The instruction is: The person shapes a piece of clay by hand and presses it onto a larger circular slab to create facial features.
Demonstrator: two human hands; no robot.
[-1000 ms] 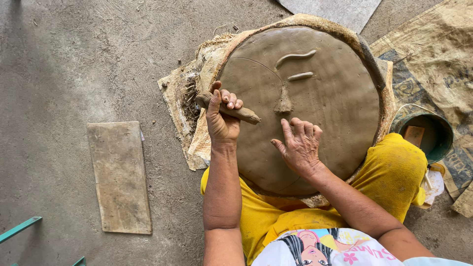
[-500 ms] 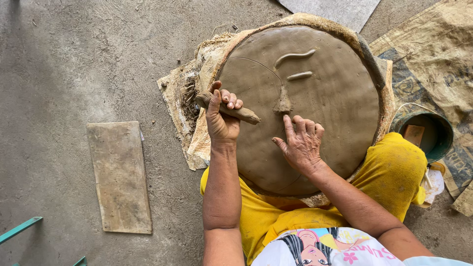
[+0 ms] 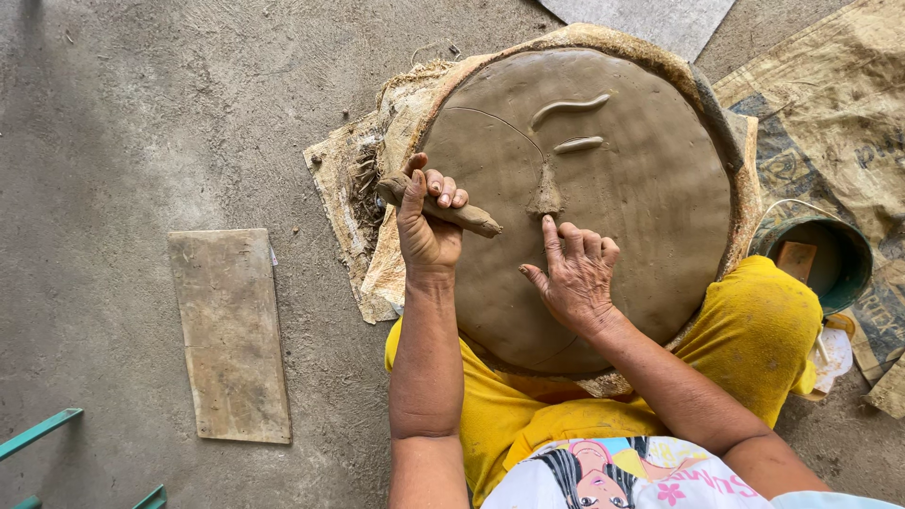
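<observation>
A large round clay slab [image 3: 603, 217], bearing a raised nose ridge [image 3: 546, 196] and two curved strips [image 3: 569, 109], leans across the seated person's yellow-clad lap [image 3: 754, 330] and onto frayed sacking [image 3: 377, 226] on the concrete floor [image 3: 170, 113], tilting its face toward the worker. The right hand [image 3: 575, 278] rests spread and empty, its forefinger touching just below the ridge, seemingly steadying the surface. The left hand [image 3: 426, 221], fingers closed around a clay-coated stick [image 3: 443, 209], holds it over the slab's left edge; a wooden board [image 3: 231, 335] lies left, a bucket [image 3: 818, 259] right.
</observation>
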